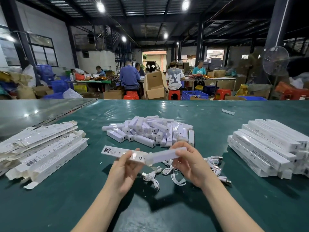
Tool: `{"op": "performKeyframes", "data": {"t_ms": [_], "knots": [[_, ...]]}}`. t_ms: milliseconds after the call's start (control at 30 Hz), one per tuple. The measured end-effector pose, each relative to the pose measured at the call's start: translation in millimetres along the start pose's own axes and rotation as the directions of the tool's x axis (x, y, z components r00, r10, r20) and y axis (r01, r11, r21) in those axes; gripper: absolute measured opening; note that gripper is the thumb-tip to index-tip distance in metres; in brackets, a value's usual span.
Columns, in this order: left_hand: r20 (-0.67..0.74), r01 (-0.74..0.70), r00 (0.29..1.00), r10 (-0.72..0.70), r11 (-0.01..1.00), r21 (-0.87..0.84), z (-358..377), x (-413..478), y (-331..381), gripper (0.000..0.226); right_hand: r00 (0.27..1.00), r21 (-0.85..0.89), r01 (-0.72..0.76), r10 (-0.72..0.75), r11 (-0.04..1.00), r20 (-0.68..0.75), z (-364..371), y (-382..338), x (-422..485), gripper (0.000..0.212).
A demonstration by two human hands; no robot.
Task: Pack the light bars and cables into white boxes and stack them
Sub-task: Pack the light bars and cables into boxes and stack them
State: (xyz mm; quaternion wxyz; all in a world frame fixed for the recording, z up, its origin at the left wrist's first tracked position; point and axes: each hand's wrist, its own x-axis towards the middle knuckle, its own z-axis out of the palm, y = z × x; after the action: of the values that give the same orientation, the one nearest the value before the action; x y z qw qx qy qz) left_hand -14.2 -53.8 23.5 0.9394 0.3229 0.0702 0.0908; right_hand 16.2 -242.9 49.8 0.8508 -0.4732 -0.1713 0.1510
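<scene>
Two hands are up over the green table (pixel 66 206), just near-side of the loose light-bar pile (pixel 150 131).

- L hand (pixel 124 168) grips a long white box (pixel 117 152) by its right end, thumb on top.
- R hand (pixel 190 166) pinches a light bar (pixel 164 154) at its right end.
- The bar's left end meets the box mouth. We can't tell how far in it sits, and the box interior isn't visible.
- Left of pile: heap of open-flapped boxes (pixel 41 148). They look flat, we can't see inside, and the heap is cut off at the frame edge.
- Right of pile: stack of closed boxes (pixel 267 146), contents hidden, also clipped by the frame.
- Near-side of pile: cables (pixel 167 171) loose on the table, partly hidden under both hands.
- Box print is too small to read, except a CE mark.
</scene>
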Motion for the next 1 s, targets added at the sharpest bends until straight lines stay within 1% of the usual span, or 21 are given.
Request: {"op": "performKeyframes", "data": {"t_ms": [67, 133, 167, 233, 267, 300, 367, 467, 633, 700, 767, 833, 867, 933, 967, 1000], "knots": [[0.032, 0.031, 0.999, -0.028, 0.996, -0.082, -1, 0, 1, 0.015, 0.999, 0.020, 0.026, -0.025, 0.999, -0.046, -3, 2, 2, 0.019], [0.058, 0.052, 0.997, -0.045, 0.992, -0.117, 1, -2, 2, 0.019, 0.997, 0.019, 0.040, -0.039, 0.999, -0.067, -6, 5, 3, 0.021], [0.074, 0.062, 0.996, -0.053, 0.990, -0.129, 3, -4, 3, 0.024, 0.997, 0.014, 0.041, -0.040, 0.999, -0.073, -7, 6, 3, 0.020], [0.099, 0.083, 0.993, -0.067, 0.983, -0.161, 5, -6, 2, 0.050, 0.994, 0.011, 0.055, -0.054, 0.998, -0.094, -7, 8, 3, 0.020], [0.103, 0.091, 0.992, -0.076, 0.984, -0.151, 4, -6, 2, 0.059, 0.992, 0.012, 0.069, -0.067, 0.998, -0.109, -8, 8, 4, 0.020], [0.109, 0.092, 0.991, -0.078, 0.987, -0.130, 4, -7, 3, 0.062, 0.990, 0.019, 0.082, -0.079, 0.996, -0.120, -9, 8, 4, 0.020], [0.120, 0.086, 0.990, -0.071, 0.988, -0.129, 2, -5, 3, 0.062, 0.987, 0.037, 0.099, -0.093, 0.994, -0.129, -11, 8, 5, 0.018], [0.133, 0.045, 0.991, -0.029, 0.992, -0.121, -2, -2, 1, 0.033, 0.986, 0.046, 0.112, -0.105, 0.993, -0.130, -14, 8, 5, 0.016], [0.144, -0.036, 0.989, 0.040, 0.999, -0.031, -8, 0, 2, 0.026, 0.979, 0.013, 0.126, -0.123, 0.992, -0.164, -20, 7, 5, 0.015], [0.149, -0.046, 0.988, 0.046, 0.999, -0.005, -9, 1, 3, 0.030, 0.974, 0.002, 0.139, -0.136, 0.990, -0.181, -21, 8, 5, 0.016], [0.153, -0.058, 0.987, 0.057, 0.998, 0.004, -12, 3, 4, 0.032, 0.972, -0.081, 0.127, -0.140, 0.989, -0.186, -21, 10, 4, 0.018], [0.157, -0.070, 0.985, 0.067, 0.997, 0.012, -13, 4, 5, 0.028, 0.977, -0.272, 0.093, -0.140, 0.958, -0.159, -22, 11, 3, 0.022], [0.162, -0.077, 0.984, 0.073, 0.997, 0.019, -14, 4, 5, 0.026, 0.984, -0.382, 0.074, -0.129, 0.921, -0.121, -23, 10, 2, 0.023], [0.173, -0.089, 0.981, 0.082, 0.996, 0.032, -14, 5, 4, 0.026, 0.998, -0.563, 0.045, -0.059, 0.825, -0.006, -19, 5, -1, 0.026], [0.180, -0.097, 0.980, 0.088, 0.994, 0.041, -14, 5, 4, 0.026, 0.999, -0.657, 0.030, 0.004, 0.754, 0.050, -17, 1, -1, 0.030], [0.188, -0.105, 0.978, 0.093, 0.993, 0.054, -13, 5, 3, 0.026, 0.992, -0.760, 0.025, 0.078, 0.650, 0.099, -16, -2, -1, 0.030]]}}
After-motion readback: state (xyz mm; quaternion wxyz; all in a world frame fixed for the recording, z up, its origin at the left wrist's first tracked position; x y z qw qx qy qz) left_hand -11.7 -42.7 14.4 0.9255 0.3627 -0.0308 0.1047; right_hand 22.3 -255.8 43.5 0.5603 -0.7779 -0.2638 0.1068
